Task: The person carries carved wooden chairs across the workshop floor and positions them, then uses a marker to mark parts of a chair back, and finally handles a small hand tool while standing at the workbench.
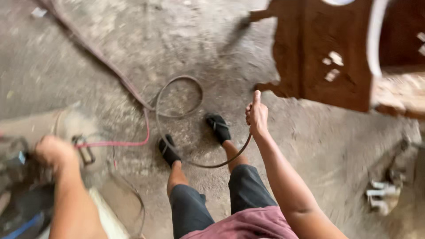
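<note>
I am standing on the concrete floor, looking down past my black slippers. My right hand is closing in a fist around a dark cable, thumb sticking up, and I am lifting that end clear of the ground. My left hand is blurred down at the left edge, resting on some dark machine; I cannot tell whether it is gripping anything. A red hose is ending at a fitting just beside that hand.

The cable is dropping from my fist, sweeping in a curve under and in front of my feet, then looping into a ring on the floor ahead of me. Its run is going roughly from my right hand toward the upper left, where it meets the hose. To handle it well, I am judging I should keep the fist firm, draw the slack slowly, and watch the curve passing by my slippers so it does not snag my feet. A brown wooden panel is standing near, to the right.
</note>
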Demonstrator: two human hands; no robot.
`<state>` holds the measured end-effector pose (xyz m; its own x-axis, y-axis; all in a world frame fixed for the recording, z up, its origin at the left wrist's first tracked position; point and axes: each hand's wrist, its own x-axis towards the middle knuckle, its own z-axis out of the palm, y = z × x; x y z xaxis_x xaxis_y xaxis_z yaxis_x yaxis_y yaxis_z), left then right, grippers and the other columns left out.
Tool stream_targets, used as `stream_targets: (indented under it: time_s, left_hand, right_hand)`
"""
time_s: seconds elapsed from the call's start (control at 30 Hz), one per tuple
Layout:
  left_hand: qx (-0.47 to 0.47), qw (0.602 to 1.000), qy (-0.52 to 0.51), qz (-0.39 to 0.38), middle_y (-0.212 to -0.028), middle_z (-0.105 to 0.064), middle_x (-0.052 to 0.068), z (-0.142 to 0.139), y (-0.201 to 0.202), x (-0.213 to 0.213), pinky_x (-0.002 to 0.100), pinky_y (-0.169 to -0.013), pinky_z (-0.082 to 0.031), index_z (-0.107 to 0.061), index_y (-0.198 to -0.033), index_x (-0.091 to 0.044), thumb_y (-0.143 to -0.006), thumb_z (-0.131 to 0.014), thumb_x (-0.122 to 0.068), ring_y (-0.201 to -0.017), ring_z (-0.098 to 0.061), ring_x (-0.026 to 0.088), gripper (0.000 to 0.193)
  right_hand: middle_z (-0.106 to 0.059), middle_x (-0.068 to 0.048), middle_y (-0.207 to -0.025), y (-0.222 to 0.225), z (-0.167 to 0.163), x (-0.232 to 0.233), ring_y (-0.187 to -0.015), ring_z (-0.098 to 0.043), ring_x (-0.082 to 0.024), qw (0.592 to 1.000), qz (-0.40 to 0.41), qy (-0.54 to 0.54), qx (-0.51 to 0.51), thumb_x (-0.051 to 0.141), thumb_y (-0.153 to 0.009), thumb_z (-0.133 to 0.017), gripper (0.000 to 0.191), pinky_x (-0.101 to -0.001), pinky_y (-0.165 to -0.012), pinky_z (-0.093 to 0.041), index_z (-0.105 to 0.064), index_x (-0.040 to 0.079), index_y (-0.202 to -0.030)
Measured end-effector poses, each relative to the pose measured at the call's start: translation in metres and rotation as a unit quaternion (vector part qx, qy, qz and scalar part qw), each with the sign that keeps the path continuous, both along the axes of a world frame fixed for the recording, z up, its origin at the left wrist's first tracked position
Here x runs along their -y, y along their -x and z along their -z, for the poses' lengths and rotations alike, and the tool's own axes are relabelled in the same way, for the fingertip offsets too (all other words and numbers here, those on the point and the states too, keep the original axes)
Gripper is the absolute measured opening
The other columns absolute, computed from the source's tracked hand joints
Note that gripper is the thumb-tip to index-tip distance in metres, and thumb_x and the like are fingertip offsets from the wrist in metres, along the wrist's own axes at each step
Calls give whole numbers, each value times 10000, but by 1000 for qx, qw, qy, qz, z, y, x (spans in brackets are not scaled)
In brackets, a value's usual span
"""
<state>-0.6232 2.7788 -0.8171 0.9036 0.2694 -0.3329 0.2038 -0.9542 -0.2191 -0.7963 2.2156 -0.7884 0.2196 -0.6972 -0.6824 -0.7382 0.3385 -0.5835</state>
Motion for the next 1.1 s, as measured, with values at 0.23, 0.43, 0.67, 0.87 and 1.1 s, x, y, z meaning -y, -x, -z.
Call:
stream_targets:
  time_s: [0.23, 0.43, 0.67, 0.87, 1.1]
  left_hand:
    - [11, 992, 121, 42, -1160, -691, 316, -50, 26, 7, 574, -962, -523, -691, -1208, 8, -1088, -570, -143, -1147, -656, 487, 227]
    - [133, 972, 140, 134, -1500, -505, 379, -84, 58, 45, 574, -1023, -434, -538, -1481, -2, -936, -674, -196, -1259, -521, 537, 594]
    - [21, 802, 523, 287, -1374, -567, 231, -173, 166, 324, 514, -1111, -363, -576, -1327, 3, -678, -860, -273, -1307, -501, 411, 760]
    - [-180, 718, 624, 250, -1023, -708, 228, -293, 205, 524, 473, -813, -538, -648, -1324, -101, -1003, -598, -313, -999, -691, 408, 387]
    - [-402, 695, 509, 310, -788, -698, 156, -357, 129, 653, 406, -644, -521, -778, -1084, 33, -1023, -649, -312, -717, -644, 254, 374]
  right_hand:
    - [-365, 8, -505, 68, -36, 48, -373, -303, -155, 980, 194, -10, 33, 533, -997, -525, 509, -353, -371, -241, -468, 134, -685]
    - [-404, 9, -551, 80, -75, 67, -442, -331, -127, 948, 292, -107, 66, 571, -1013, -503, 493, -322, -444, -286, -495, 136, -782]
    - [-321, 16, -544, 63, -189, 83, -427, -281, -147, 903, 319, -165, 236, 554, -1011, -469, 460, -338, -424, -249, -406, 164, -774]
    - [-474, -54, -621, 32, -316, 205, -479, -435, -191, 808, 402, -163, 399, 405, -1073, -453, 364, -358, -476, -382, -509, 106, -874]
    - [-519, -104, -625, 39, -347, 250, -462, -489, -212, 835, 448, -33, 317, 94, -995, -441, 146, -364, -408, -365, -565, 30, -955]
